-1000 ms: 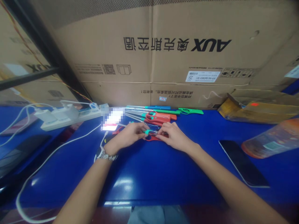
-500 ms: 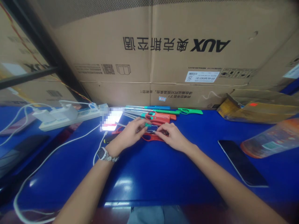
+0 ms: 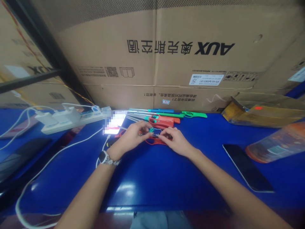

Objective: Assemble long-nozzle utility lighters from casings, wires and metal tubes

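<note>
A red utility lighter housing (image 3: pixel 156 142) with a trigger loop lies on the table under my hands, its inner parts partly hidden by my fingers. My left hand (image 3: pixel 135 133), wearing a watch, is closed with thumb and index finger at a small green part (image 3: pixel 151 130). Opposite it, my right hand (image 3: pixel 175 138) pinches at the end of a thin white wire (image 3: pixel 156 135) that runs toward the left fingers. Just beyond lies a red long-nosed lighter (image 3: pixel 164 121) with a green trigger, its metal tube pointing left.
Behind are a blue lighter (image 3: pixel 162 111), a green lighter (image 3: pixel 170 114) and a loose green housing piece (image 3: pixel 194 114). A lit phone (image 3: pixel 116 122) and a power strip (image 3: pixel 78 118) stand left. At right are a dark phone (image 3: pixel 247 168), a bottle (image 3: pixel 276 144) and an open carton (image 3: pixel 262 111).
Both hands stay almost in place over the red housing. The fingertips have shifted slightly, and the green part and wire show a little more. The whole view has moved marginally.
</note>
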Available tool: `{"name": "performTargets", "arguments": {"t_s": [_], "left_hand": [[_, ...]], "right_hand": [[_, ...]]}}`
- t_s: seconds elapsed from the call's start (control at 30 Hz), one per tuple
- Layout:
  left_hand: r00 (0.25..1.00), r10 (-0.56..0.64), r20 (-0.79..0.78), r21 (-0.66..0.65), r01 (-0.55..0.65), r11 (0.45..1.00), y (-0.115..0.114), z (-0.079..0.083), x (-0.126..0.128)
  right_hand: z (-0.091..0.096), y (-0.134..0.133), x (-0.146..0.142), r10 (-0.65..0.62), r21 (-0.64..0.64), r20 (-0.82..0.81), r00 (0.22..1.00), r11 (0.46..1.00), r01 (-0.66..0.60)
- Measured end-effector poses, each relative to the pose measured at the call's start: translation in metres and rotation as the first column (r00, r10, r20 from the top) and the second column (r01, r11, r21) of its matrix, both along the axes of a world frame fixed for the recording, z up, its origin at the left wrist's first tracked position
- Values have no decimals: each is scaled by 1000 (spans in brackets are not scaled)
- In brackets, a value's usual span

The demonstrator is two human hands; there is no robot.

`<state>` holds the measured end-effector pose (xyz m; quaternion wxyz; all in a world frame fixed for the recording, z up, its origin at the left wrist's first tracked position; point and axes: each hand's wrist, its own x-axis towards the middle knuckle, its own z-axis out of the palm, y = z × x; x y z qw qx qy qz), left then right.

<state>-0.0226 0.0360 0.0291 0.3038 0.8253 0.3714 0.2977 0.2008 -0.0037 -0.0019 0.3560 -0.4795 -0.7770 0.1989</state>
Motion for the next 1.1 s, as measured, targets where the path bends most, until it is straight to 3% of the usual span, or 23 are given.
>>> {"name": "performTargets", "arguments": {"t_s": [0.17,0.33,0.7,1.1], "left_hand": [[999,-12,-45,97,16,995,-2,4,-1],[993,-34,-113,26,38,999,-1,3,-5],[969,11,-248,91,12,996,-4,7,0],[981,-17,-194,86,34,996,-3,1,1]], "right_hand": [[2,-1,-1,3,-31,-27,1000,1000,-3],[5,-1,-2,-7,-59,-37,999,998,5],[3,-4,-6,-19,-107,-145,989,994,4],[3,-7,-10,-28,-123,-239,971,992,-1]]}}
